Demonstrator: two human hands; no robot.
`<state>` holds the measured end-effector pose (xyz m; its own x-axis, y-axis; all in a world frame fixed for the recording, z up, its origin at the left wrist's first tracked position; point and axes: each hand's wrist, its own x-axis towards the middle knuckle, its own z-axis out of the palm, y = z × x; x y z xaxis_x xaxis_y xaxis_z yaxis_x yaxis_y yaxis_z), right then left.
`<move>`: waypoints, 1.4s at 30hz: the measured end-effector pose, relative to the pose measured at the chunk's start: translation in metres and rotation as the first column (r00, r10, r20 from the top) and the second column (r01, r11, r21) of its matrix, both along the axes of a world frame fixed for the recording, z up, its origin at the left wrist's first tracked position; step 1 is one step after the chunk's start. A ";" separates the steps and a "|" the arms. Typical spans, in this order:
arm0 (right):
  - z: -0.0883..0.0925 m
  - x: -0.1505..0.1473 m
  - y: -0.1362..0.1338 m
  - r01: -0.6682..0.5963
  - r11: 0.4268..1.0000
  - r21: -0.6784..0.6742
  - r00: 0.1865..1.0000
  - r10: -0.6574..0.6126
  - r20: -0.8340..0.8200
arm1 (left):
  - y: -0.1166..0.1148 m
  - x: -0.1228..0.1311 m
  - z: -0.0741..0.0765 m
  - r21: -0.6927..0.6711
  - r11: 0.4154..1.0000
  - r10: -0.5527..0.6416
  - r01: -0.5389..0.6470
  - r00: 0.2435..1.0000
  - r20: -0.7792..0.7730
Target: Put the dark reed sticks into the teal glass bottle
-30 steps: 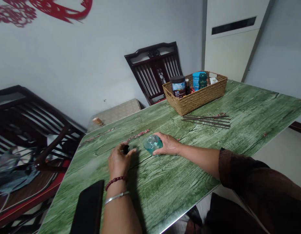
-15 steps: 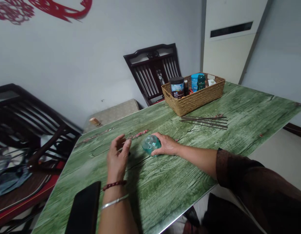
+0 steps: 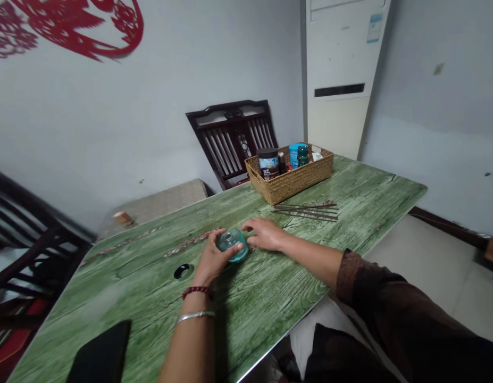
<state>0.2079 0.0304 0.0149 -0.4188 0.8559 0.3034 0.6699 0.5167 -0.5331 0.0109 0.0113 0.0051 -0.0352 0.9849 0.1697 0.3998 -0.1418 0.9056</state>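
A squat teal glass bottle [image 3: 232, 239] with a narrow clear neck stands on the green wood-patterned table [image 3: 150, 298]. My left hand [image 3: 212, 259] grips it from the left, thumb across the near side and fingers round the far side. Just to the right of the bottle is my right hand [image 3: 269, 235], its fingers loosely bent and apart, with nothing in them. A round, shiny black cap-like piece [image 3: 183, 272] lies to the left of my left hand. Several thin dark sticks [image 3: 306, 212] lie in a loose bunch beyond my right hand.
A woven basket [image 3: 298, 186] with jars and bottles stands at the table's far side. A dark flat slab [image 3: 98, 354], perhaps a phone or tablet, lies at the near left. Dark wooden chairs [image 3: 232, 141] stand behind and to the left of the table.
My left hand has moved from beside the bottle to a grip on it. My right hand has let go and drawn slightly right. The view has shifted, and the black piece now shows.
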 end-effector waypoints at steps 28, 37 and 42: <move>-0.007 0.161 0.024 0.483 0.865 0.137 0.657 -0.461 0.596 | -0.001 0.014 -0.020 0.102 0.972 -0.212 0.213 0.977 -0.015; 0.029 0.141 0.013 0.385 0.902 0.194 0.859 -0.427 0.281 | -0.003 0.013 -0.023 0.090 0.962 -0.253 0.257 0.966 -0.056; 0.078 0.082 0.003 0.229 0.948 0.219 0.830 -0.072 -0.553 | -0.004 0.014 -0.024 0.088 0.961 -0.256 0.261 0.965 -0.057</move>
